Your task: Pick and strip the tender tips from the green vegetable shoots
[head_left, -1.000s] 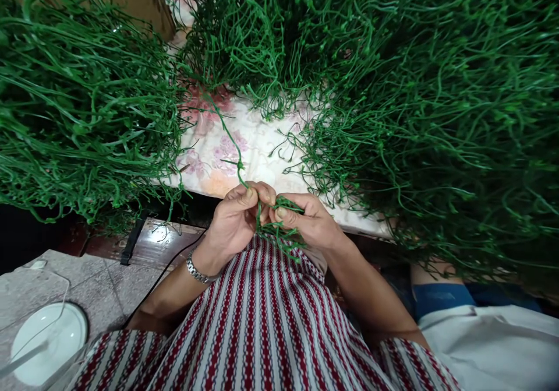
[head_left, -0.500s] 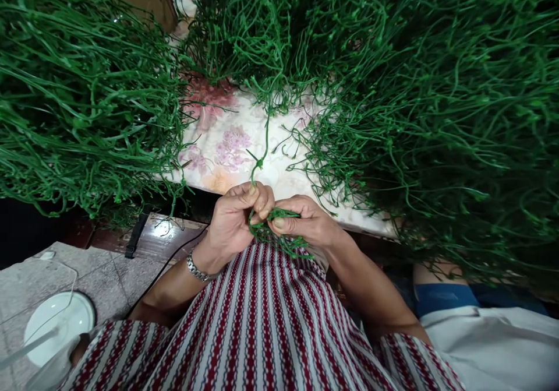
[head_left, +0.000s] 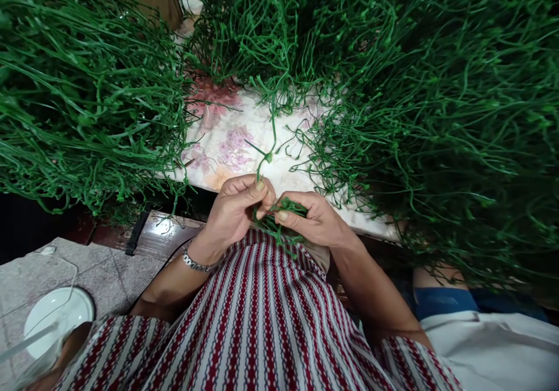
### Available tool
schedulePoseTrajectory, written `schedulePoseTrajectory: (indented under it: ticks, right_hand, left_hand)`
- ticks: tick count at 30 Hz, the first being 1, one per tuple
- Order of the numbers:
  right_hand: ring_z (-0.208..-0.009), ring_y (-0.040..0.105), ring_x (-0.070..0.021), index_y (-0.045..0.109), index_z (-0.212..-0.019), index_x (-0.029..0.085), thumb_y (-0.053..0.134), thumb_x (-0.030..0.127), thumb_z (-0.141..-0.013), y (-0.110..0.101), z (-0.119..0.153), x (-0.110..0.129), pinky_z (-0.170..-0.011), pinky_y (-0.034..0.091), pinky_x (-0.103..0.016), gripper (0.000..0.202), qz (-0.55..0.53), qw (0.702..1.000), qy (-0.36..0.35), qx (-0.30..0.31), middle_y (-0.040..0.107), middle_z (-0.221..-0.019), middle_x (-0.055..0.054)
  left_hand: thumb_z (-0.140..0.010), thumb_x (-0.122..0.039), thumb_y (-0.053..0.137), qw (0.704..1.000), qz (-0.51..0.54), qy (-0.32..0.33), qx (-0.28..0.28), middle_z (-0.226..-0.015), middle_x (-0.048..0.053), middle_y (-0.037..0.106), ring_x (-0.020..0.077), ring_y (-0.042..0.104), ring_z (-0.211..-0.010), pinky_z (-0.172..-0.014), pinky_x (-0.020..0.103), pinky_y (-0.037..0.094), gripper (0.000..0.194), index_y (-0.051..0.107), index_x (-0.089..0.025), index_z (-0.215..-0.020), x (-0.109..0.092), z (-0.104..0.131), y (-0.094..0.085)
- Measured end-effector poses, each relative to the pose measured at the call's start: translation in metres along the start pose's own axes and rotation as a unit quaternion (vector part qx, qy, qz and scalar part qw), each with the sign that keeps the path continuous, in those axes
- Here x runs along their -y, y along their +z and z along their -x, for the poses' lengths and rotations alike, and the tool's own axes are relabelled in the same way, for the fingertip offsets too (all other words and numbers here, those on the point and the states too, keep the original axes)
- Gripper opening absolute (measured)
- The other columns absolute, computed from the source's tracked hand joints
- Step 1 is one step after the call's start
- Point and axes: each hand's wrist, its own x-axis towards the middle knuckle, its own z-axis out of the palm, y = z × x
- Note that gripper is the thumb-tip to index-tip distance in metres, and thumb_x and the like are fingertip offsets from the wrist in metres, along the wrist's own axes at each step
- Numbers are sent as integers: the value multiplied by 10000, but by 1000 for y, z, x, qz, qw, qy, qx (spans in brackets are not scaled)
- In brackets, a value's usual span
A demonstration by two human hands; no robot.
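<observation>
Since the earlier frame, both hands are seen shifted slightly upward, and the green strand (head_left: 271,124) rising from them is now drawn straighter toward the tangle at the upper middle of the frame. At the centre of the frame, the left hand (head_left: 233,213) is curled narrowly, the strand pinched between thumb and forefinger just below its small knot (head_left: 266,158). The right hand (head_left: 315,221) is likewise closed, and a small bunch of green stems (head_left: 279,223) is gripped in it; the two hands are touching at the fingertips. A metal wristwatch (head_left: 195,262) is worn on the left wrist. Behind the hands, a floral cloth (head_left: 227,146) is spread, and it is flanked by large heaps of green stems at the upper left (head_left: 82,94) and across the right (head_left: 445,117). A red-and-white striped garment (head_left: 266,321) fills the lower middle. A white round dish (head_left: 56,315) is seen at the lower left on the grey tiled floor (head_left: 117,268).
</observation>
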Motion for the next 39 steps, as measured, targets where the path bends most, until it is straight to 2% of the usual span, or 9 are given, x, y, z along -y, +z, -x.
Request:
schedulePoseTrajectory:
  ticks: [4,9,14,20,22,26,30,35,39]
  right_hand:
    - [-501,330,-47,593,-703,102,570,408,-812,5,-1,-1,-471,271,-181,325,59,998,-23,-18,417,-546,46]
    - [-467,330,-40,587,-688,110,538,335,-847,8,2,-7,-458,277,-179,280,24,994,-104,-6,419,-536,45]
    - [-454,332,-55,482,-604,149,530,367,-843,9,6,-13,-461,283,-206,327,-57,991,-121,23,395,-510,45]
    - [-541,395,-81,478,-676,168,477,394,-876,2,5,0,-528,307,-218,301,66,985,-86,-137,437,-595,24]
    - [-551,378,-80,464,-680,171,464,409,-880,1,4,4,-537,300,-216,311,112,979,-57,-164,415,-602,29]
    - [-544,335,-74,445,-664,169,459,468,-867,9,-1,4,-518,270,-210,361,171,975,-6,-143,361,-586,43]
    - [-545,306,-72,451,-682,168,512,527,-816,19,-7,-1,-512,257,-204,388,211,966,-3,-147,356,-581,53]
    - [-556,348,-82,477,-734,166,611,522,-740,21,-6,2,-528,284,-207,381,280,945,13,-167,434,-615,42]
    - [-641,446,-107,505,-865,163,582,372,-790,19,-5,3,-603,355,-216,235,285,949,1,-135,539,-753,-3]
  left_hand:
    - [-752,-318,632,999,-46,8,-25,-543,-2,512,50,416,-456,-439,195,294,283,577,-120,-557,3,1,0]
    - [-763,-295,602,997,46,-50,38,-505,-12,476,37,390,-399,-417,187,265,302,532,-118,-529,2,2,1]
    - [-751,-278,606,989,129,-54,41,-442,-57,314,18,260,-360,-391,175,208,344,424,-134,-498,-3,-1,3]
    - [-774,-295,586,998,46,18,-29,-553,-16,467,63,431,-463,-465,208,340,255,523,-141,-581,-4,-4,-2]
    - [-778,-310,584,997,23,39,-57,-567,-10,480,75,461,-513,-515,217,386,269,526,-147,-572,-3,-5,-3]
    - [-779,-330,586,993,12,70,-93,-583,-12,475,81,467,-554,-559,221,416,275,524,-154,-577,1,-8,3]
    - [-772,-305,602,989,31,93,-112,-609,-16,474,76,457,-567,-562,213,414,244,516,-159,-596,3,-10,12]
    - [-803,-302,555,987,44,135,-72,-620,-6,468,94,481,-614,-626,242,448,250,522,-165,-596,1,-10,15]
    - [-810,-301,533,990,45,129,-34,-596,-3,443,103,468,-612,-712,290,478,285,496,-164,-563,-4,-9,12]
